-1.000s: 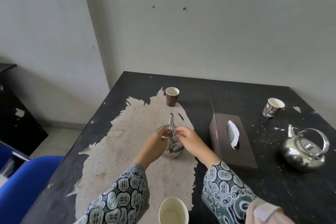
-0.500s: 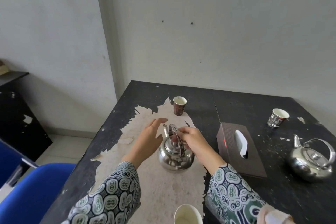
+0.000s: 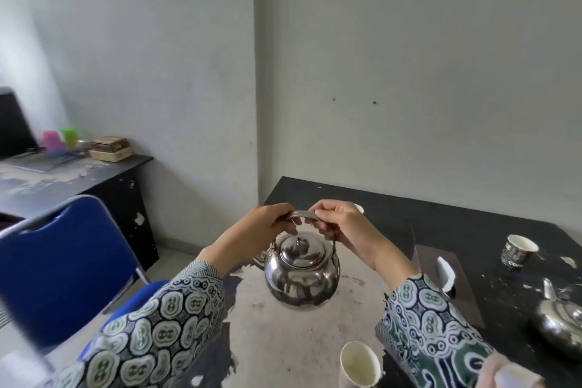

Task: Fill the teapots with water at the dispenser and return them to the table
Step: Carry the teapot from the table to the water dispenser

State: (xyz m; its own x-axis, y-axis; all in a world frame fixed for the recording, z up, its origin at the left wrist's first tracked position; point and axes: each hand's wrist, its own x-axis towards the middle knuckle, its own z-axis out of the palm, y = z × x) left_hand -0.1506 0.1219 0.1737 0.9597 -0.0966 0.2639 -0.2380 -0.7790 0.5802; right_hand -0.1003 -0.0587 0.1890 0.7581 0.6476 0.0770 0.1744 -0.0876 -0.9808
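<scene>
A shiny steel teapot point(image 3: 301, 271) with its lid on hangs in the air above the worn black table point(image 3: 393, 208). My left hand point(image 3: 261, 230) and my right hand point(image 3: 341, 228) both grip its arched handle from either side. A second steel teapot point(image 3: 563, 321) sits on the table at the right edge of view, partly cut off. No water dispenser is in sight.
A brown tissue box point(image 3: 453, 287) lies right of my right arm. Paper cups stand at the near edge point(image 3: 359, 365), at the far right point(image 3: 516, 250) and behind my right hand point(image 3: 359, 208). A blue chair point(image 3: 63, 268) stands at the left, a cluttered black desk point(image 3: 72, 176) beyond it.
The teapot has been lifted off the table, and my left hand has closed on its handle beside the right. The view has swung up and to the left.
</scene>
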